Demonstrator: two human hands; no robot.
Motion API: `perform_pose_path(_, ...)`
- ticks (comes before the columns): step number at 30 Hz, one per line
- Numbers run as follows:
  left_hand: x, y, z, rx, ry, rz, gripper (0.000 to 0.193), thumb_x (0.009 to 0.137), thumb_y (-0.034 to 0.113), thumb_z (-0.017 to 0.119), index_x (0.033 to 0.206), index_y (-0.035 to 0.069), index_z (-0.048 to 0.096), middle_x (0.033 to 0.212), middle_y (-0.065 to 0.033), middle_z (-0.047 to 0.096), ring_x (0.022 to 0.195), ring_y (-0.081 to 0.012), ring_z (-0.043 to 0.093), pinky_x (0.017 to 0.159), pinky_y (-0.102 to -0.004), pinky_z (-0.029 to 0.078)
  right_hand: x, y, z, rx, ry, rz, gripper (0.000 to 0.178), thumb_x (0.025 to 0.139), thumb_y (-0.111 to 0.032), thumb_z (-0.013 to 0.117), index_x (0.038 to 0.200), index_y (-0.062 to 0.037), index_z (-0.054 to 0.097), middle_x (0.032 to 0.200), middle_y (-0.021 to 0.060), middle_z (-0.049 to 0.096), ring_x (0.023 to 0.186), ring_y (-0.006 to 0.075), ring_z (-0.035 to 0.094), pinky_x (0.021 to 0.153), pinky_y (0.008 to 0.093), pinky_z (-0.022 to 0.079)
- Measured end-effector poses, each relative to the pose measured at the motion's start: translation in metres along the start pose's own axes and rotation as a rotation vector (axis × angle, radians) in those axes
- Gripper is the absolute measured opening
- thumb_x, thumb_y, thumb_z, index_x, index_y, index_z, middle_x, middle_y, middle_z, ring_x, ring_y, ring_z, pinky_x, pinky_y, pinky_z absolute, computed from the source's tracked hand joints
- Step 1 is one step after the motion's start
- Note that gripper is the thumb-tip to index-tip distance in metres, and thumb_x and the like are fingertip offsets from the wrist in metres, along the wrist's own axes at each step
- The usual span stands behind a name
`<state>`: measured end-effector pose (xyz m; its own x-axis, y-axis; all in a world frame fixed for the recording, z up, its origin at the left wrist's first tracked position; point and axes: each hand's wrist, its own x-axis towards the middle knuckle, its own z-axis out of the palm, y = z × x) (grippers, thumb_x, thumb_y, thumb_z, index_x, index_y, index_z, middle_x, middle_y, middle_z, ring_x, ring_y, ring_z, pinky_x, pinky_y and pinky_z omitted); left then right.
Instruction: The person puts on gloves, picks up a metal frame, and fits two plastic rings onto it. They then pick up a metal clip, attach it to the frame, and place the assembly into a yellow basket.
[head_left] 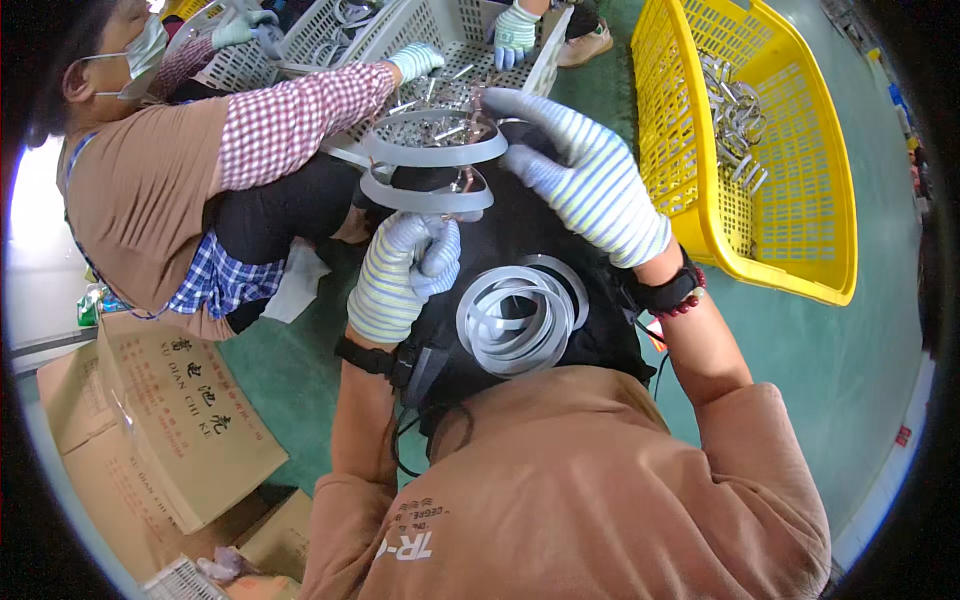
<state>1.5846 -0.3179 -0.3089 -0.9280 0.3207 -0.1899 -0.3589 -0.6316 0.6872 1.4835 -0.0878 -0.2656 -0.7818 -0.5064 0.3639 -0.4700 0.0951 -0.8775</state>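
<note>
My left hand (405, 270), in a striped knit glove, is closed with its fingertips at the near edge of a thin grey ring (425, 198). Just beyond and above that one is another grey ring (435, 154), its right side between the thumb and forefinger of my gloved right hand (595, 185). Small copper-coloured pieces show at the right side of both rings; how they are joined is too small to tell. Several loose flat rings (515, 320) lie in a pile on the dark cloth over my lap.
A yellow crate (745, 265) with metal bands (735, 120) stands at the right. Beyond my hands is a white crate (385, 45) of small metal parts, with a co-worker's gloved hand (415, 62) over it. Another gloved hand (513, 38) reaches in. Cardboard boxes (195, 420) sit left.
</note>
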Motion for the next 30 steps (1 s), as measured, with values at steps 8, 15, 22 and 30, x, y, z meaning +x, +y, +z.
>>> perform_pose_path(8,-0.001,-0.009,0.013,-0.347,-0.275,-0.093,0.043,0.102,0.040,0.058,0.109,-0.003,0.065,0.061,-0.0091,0.055,0.040,-0.0100,0.039,0.038,-0.0255,0.035,-0.005,0.017,0.001,-0.039,0.022,0.049,0.046,0.096,-0.014,0.062,0.141,-0.0064,0.060,0.128,0.0224,0.069,0.121,0.0359,0.066,0.104,0.0397,0.050)
perform_pose_path(15,-0.001,-0.022,0.012,-0.469,-0.424,-0.030,0.040,0.106,0.041,0.053,0.109,0.002,0.061,0.060,-0.0037,0.050,0.042,-0.0092,0.039,0.040,-0.0266,0.034,0.006,0.009,0.013,-0.029,-0.094,0.057,0.044,0.101,-0.012,0.064,0.143,0.0015,0.058,0.112,0.0076,0.075,0.102,0.0130,0.067,0.095,0.0292,0.053)
perform_pose_path(22,-0.003,-0.020,0.010,-0.419,-0.342,-0.024,0.038,0.106,0.042,0.054,0.105,0.004,0.060,0.057,0.0001,0.043,0.043,-0.0093,0.037,0.043,-0.0279,0.034,-0.009,0.025,0.012,-0.048,0.036,0.045,0.033,0.097,-0.022,0.066,0.126,-0.0069,0.070,0.110,0.0197,0.074,0.101,0.0333,0.073,0.090,0.0386,0.056)
perform_pose_path(30,-0.015,-0.010,-0.028,-0.226,-0.197,0.077,0.036,0.109,0.028,0.048,0.120,-0.001,0.065,0.066,-0.0039,0.049,0.048,-0.0103,0.045,0.046,-0.0261,0.040,-0.056,-0.005,-0.009,-0.358,-0.413,0.079,0.041,0.080,-0.028,0.083,0.110,-0.0033,0.074,0.099,0.0154,0.075,0.095,0.0307,0.073,0.087,0.0403,0.056)
